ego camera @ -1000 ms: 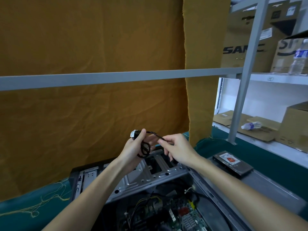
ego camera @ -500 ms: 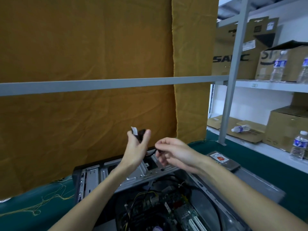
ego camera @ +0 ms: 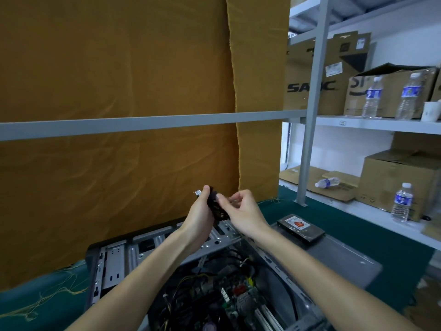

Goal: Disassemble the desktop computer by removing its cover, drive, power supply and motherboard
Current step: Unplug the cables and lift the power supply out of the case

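- Two hands raised above the open computer case [ego camera: 167, 244], meeting on a bundled black cable [ego camera: 216, 207].
- Left hand [ego camera: 199, 215] curled round the bundle, thumb up beside a small white tag [ego camera: 197, 192].
- Right hand [ego camera: 241, 211] pinching the bundle's right side, fingers curled.
- Cable coiled tight, dark, partly hidden between palms.
- Removed drive [ego camera: 301, 226] lying flat on the grey panel [ego camera: 346, 261], right of the case.

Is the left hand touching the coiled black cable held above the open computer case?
Touching. The head view shows the left hand with fingers wrapped round the coiled black cable.
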Action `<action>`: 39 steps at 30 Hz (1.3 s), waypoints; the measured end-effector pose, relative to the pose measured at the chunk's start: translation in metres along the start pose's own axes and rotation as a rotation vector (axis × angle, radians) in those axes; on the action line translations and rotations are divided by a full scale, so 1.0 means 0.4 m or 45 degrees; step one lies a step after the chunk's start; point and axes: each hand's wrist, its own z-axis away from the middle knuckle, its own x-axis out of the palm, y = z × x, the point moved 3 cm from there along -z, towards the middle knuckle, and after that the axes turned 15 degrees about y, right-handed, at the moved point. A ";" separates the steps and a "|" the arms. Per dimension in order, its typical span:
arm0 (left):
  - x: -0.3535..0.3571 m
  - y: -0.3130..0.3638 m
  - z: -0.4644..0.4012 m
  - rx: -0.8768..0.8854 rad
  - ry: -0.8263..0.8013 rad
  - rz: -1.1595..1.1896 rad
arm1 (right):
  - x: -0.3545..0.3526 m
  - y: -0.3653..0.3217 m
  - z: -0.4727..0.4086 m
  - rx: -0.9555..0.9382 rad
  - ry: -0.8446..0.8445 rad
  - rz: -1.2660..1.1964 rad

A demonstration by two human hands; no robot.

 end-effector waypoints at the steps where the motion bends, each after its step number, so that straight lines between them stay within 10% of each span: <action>1: 0.009 -0.004 -0.008 0.041 0.039 -0.118 | 0.007 0.006 -0.008 0.056 -0.086 -0.030; 6: 0.008 -0.020 -0.067 0.424 0.081 -0.855 | 0.011 0.029 -0.025 0.311 -0.493 -0.245; 19: -0.027 0.009 -0.070 0.930 -0.236 -1.137 | -0.028 0.075 -0.008 0.467 -1.104 -0.147; 24: -0.041 -0.002 -0.091 0.767 -0.133 -1.272 | -0.023 0.071 0.004 -0.405 -0.706 0.622; 29: -0.031 -0.047 -0.114 0.095 -0.024 -1.247 | -0.028 0.089 0.027 -1.350 -0.331 1.438; 32: -0.014 -0.071 -0.113 0.056 -0.068 -1.077 | -0.055 0.083 0.018 -1.294 -0.212 1.324; 39: -0.038 -0.111 -0.124 0.938 -0.023 -1.494 | -0.178 0.199 -0.134 -0.459 -0.161 0.796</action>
